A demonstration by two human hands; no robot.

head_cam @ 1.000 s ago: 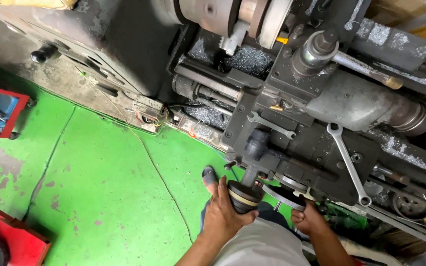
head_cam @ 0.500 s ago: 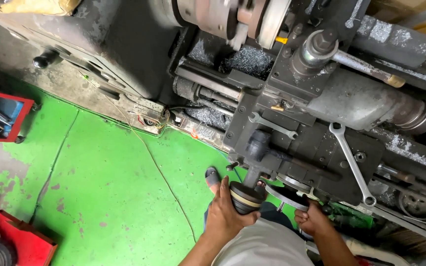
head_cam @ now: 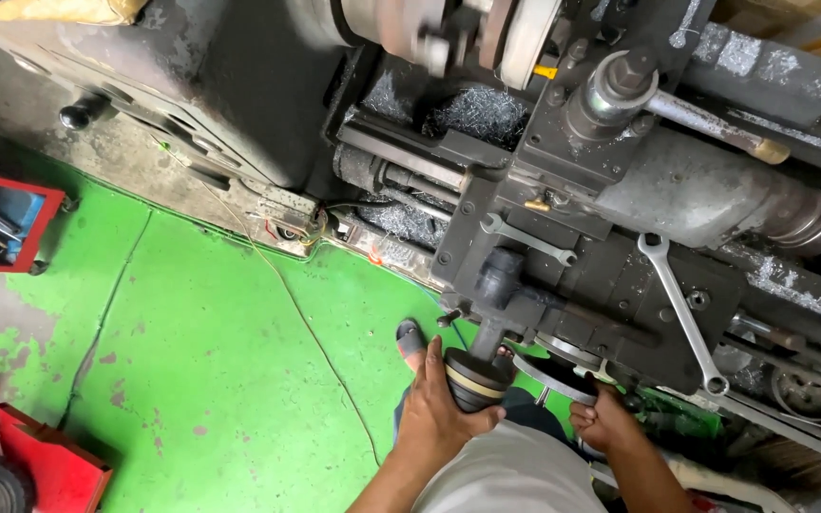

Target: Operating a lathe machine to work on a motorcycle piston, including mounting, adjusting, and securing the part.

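Left hand (head_cam: 439,413) is wrapped around the black cross-slide knob (head_cam: 474,380), fingers curled for turning. Right hand (head_cam: 603,425) is closed on the carriage handwheel (head_cam: 555,375) rim — both at the lathe apron's (head_cam: 563,285) near edge. 2 spanners (head_cam: 681,309) are parked on the carriage beyond, within reach.

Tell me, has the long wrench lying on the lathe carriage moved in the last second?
No. The long wrench lies at the same slant on the carriage, beside the shorter wrench; only the camera shifted.
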